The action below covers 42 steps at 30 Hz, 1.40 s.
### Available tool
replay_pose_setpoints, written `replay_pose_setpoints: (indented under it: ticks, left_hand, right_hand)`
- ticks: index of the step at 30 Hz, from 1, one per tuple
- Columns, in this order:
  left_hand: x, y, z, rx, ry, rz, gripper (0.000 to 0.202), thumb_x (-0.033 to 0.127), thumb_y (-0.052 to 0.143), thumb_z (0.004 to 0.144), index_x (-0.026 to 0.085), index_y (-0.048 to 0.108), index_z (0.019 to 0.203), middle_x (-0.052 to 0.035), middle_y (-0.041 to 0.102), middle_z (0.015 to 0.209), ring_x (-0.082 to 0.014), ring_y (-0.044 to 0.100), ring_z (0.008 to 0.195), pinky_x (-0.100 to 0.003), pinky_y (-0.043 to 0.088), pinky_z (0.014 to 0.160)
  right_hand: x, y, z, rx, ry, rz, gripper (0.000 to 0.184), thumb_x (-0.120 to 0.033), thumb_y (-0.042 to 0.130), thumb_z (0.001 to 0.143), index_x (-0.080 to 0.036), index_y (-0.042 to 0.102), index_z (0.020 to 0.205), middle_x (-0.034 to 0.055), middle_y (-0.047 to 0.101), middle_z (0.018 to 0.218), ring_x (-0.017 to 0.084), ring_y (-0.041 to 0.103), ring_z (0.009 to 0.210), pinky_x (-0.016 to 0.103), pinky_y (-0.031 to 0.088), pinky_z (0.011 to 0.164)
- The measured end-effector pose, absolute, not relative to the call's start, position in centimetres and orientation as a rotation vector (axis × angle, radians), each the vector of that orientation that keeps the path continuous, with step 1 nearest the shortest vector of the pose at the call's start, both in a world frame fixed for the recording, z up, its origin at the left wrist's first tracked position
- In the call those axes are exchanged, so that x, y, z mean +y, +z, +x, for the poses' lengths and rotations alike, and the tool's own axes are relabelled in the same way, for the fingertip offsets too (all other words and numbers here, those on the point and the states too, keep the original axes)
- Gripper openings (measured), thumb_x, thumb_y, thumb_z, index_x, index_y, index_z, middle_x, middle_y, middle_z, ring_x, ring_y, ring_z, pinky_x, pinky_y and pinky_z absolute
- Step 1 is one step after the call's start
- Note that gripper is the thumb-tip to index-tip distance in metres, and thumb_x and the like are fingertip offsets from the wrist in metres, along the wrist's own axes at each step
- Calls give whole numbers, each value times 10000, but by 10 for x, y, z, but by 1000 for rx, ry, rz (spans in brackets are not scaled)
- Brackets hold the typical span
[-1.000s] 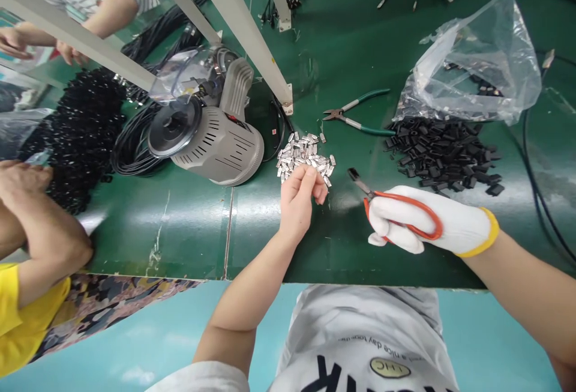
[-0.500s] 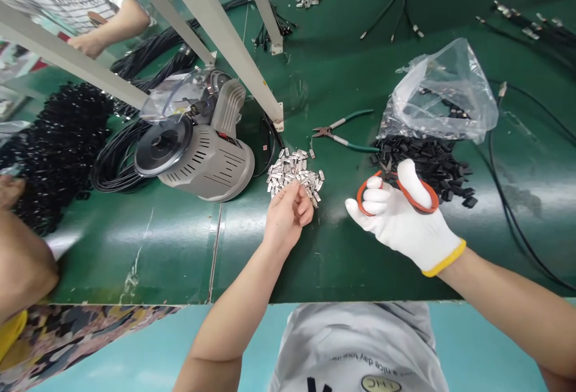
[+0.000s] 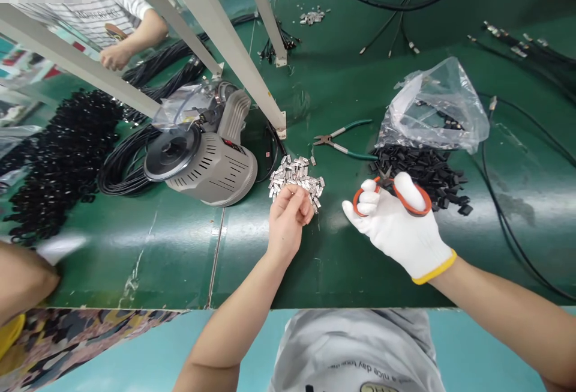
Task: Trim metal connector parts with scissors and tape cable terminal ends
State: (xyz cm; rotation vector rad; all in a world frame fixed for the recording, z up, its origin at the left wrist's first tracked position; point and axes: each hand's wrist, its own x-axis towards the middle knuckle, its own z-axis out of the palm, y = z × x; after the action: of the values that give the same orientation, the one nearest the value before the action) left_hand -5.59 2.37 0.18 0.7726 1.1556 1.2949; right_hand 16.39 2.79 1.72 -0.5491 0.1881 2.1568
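My bare left hand [image 3: 288, 218] is closed in a pinch at the near edge of a small heap of silver metal shells [image 3: 294, 176]; what it pinches is too small to name. My right hand [image 3: 396, 227], in a white glove with a yellow cuff, grips orange-handled scissors [image 3: 396, 194], fingers through the loops, blades pointing away toward a pile of black plastic pieces [image 3: 423, 173]. Both hands hover over the green table [image 3: 342, 260].
Green-handled pliers [image 3: 344, 140] lie behind the silver heap. A clear plastic bag [image 3: 434, 107] sits on the black pile. A grey tape dispenser machine [image 3: 204, 155], black cable coils [image 3: 130, 158] and white frame bars [image 3: 225, 38] stand left. Other people's arms show at the left edge.
My right hand turned the scissors from pointing left to pointing away and rose toward the black pile. My left hand stayed pinching at the silver heap. The view shifted slightly.
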Motion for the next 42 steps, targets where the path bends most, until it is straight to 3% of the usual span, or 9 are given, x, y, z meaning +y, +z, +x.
replay_pose_setpoints:
  ticks: [6, 13, 18, 22, 27, 30, 34, 37, 42]
  left_hand:
    - [22, 13, -45, 1274, 1124, 1169, 217, 378, 642, 950, 168, 697, 948, 14, 542, 658, -98, 496, 590, -230, 399, 563]
    - [89, 67, 11, 1341, 857, 1724, 283, 293, 667, 906, 164, 709, 1154, -84, 731, 1095, -173, 654, 953, -269, 484, 767]
    - [136, 58, 37, 1050, 487, 1313, 319, 411, 751, 830, 117, 733, 950, -86, 741, 884, -147, 664, 782, -271, 485, 729]
    - [145, 47, 41, 947, 493, 1165, 360, 440, 842, 738, 119, 708, 833, -73, 729, 821, -132, 659, 724, -264, 496, 704]
    - [161, 34, 41, 1094, 598, 1467, 350, 474, 662, 882, 129, 700, 916, -98, 747, 837, -148, 689, 713, -283, 535, 711]
    - [175, 25, 32, 1260, 657, 1793, 330, 409, 521, 958, 133, 702, 952, -102, 740, 860, -170, 685, 759, -308, 537, 737]
    - [183, 12, 12, 1322, 638, 2059, 150, 273, 661, 864, 166, 732, 941, -94, 707, 993, -240, 631, 976, -418, 490, 958]
    - [180, 0, 4, 1277, 547, 2235, 215, 211, 757, 783, 202, 753, 998, -87, 680, 1079, -287, 562, 1109, -479, 411, 1067]
    - [185, -11, 2, 1197, 473, 2381, 78, 210, 699, 857, 206, 729, 928, -75, 654, 994, -267, 544, 1050, -449, 433, 1006]
  right_hand:
    - [28, 18, 167, 132, 2148, -434, 307, -488, 545, 954, -198, 645, 964, -1, 601, 792, 145, 575, 706, 441, 486, 1118]
    - [20, 23, 168, 46, 2161, -302, 330, -492, 526, 979, -196, 662, 931, 13, 634, 823, 146, 590, 704, 477, 499, 1088]
    - [21, 26, 173, 80, 2161, -277, 268, -471, 584, 944, -215, 643, 893, -4, 651, 800, 148, 610, 685, 488, 508, 1066]
    - [25, 21, 175, 121, 2169, -276, 195, -412, 643, 906, -222, 629, 866, -7, 704, 889, 142, 661, 732, 476, 505, 1057]
    - [15, 18, 166, -336, 2118, -317, 323, -495, 594, 930, -185, 680, 902, 8, 674, 739, 147, 627, 647, 450, 513, 979]
    - [7, 20, 164, -759, 2024, -352, 353, -484, 591, 945, -148, 697, 964, 26, 668, 715, 159, 626, 655, 405, 515, 881]
    - [-1, 25, 168, -1077, 2050, -469, 203, -363, 673, 905, -164, 672, 946, 21, 677, 755, 159, 632, 697, 331, 506, 733]
    - [-5, 25, 169, -1185, 2097, -580, 129, -279, 701, 870, -177, 659, 938, -1, 672, 766, 140, 619, 719, 289, 492, 705]
    - [-6, 22, 166, -1197, 2120, -595, 163, -289, 715, 871, -174, 651, 966, -12, 668, 770, 117, 600, 711, 253, 474, 676]
